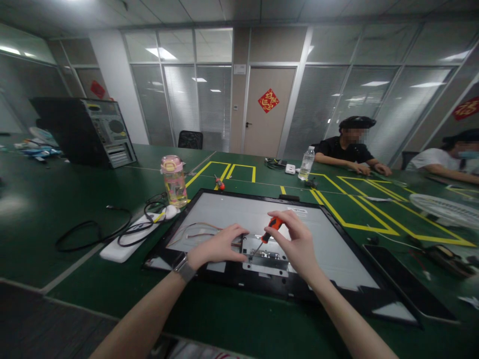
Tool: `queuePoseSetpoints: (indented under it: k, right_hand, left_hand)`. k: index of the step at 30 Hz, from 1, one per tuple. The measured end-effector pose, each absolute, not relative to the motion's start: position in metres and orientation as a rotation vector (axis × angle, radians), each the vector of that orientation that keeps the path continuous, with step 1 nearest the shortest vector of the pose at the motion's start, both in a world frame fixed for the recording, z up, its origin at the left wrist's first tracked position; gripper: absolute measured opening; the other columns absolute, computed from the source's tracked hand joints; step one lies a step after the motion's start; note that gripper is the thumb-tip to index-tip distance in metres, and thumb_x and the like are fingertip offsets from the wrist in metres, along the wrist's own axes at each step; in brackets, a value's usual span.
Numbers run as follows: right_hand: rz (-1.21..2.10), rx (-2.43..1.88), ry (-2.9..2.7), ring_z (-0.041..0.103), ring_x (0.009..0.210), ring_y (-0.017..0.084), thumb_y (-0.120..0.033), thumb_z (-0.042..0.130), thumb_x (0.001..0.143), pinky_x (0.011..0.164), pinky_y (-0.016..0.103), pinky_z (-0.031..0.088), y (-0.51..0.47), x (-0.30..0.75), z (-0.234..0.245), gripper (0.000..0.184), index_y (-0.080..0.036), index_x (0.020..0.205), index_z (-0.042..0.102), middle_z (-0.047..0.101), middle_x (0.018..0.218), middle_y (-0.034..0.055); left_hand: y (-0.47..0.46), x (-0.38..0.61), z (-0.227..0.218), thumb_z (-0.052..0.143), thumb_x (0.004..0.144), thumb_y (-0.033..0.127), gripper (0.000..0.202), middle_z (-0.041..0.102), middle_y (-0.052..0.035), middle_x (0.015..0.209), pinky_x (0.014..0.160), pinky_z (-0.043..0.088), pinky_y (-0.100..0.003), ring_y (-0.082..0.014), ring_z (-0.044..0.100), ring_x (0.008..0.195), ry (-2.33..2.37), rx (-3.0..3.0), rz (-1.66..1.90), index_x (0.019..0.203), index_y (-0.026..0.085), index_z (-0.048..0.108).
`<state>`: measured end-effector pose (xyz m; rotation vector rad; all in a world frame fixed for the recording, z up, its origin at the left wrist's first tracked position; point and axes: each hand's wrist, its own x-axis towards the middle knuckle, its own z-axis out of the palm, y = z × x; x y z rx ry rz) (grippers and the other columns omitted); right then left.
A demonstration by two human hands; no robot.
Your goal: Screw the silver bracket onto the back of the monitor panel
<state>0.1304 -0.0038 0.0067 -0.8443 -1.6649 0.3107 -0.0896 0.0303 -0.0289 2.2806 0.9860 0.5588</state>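
On green table (75,199), right hand (297,244) grips screwdriver (264,239) beside left hand (219,247).

Head cam: faces fwd+down, close over monitor panel (329,239).

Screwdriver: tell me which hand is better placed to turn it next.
Right. The right hand grips the orange-handled screwdriver, tip down on the metal bracket; the left hand rests at the bracket's edge, likely steadying it.

the right hand (295,244) holds an orange-handled screwdriver (264,239) (tip down) on the monitor back panel (318,234), left hand (219,245) just beside.
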Motion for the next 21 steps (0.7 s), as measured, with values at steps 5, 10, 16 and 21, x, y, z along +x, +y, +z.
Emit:
queuePoseSetpoints:
  k: [5,10,16,21]
  right_hand:
    - [0.426,-0.818,-1.649,0.061,0.084,0.022,-0.026,0.065,0.083,0.082,0.041,0.049,-0.0053,0.1284,0.0039,0.034,-0.029,0.116,0.061,0.062,0.088,0.0033]
    - [0.832,-0.726,-1.558,0.064,0.094,0.022,-0.031,0.059,0.087,0.084,0.04,0.052,-0.0049,0.128,0.004,0.035,-0.029,0.121,0.055,0.065,0.1,0.0056]
    - [0.956,-0.699,-1.465,0.062,0.087,0.019,-0.036,0.066,0.081,0.078,0.035,0.052,0.0016,0.1358,0.0028,0.018,-0.027,0.096,0.07,0.065,0.098,0.0037]
    - [1.146,-0.666,-1.373,0.064,0.096,0.021,-0.039,0.063,0.084,0.09,0.041,0.047,0.0016,0.1355,0.005,0.028,-0.028,0.11,0.065,0.071,0.097,0.0052]
  left_hand:
    - [0.0296,-0.0889,-0.0274,0.075,0.068,0.037,0.066,0.051,-0.0076,0.123,0.096,0.043,-0.037,-0.0268,0.053,0.11,0.987,2.283,0.563,0.128,0.024,0.051]
    - [0.0283,-0.0881,-0.0249,0.075,0.07,0.035,0.065,0.052,-0.0078,0.124,0.095,0.043,-0.036,-0.027,0.053,0.111,0.983,2.285,0.565,0.128,0.023,0.05]
    - [0.0291,-0.0881,-0.0252,0.076,0.069,0.034,0.064,0.054,-0.0081,0.121,0.096,0.042,-0.035,-0.0269,0.053,0.112,0.984,2.33,0.565,0.126,0.021,0.052]
    - [0.0282,-0.0887,-0.0244,0.076,0.069,0.035,0.065,0.053,-0.0078,0.123,0.096,0.042,-0.034,-0.0265,0.053,0.111,0.985,2.324,0.559,0.128,0.021,0.051]
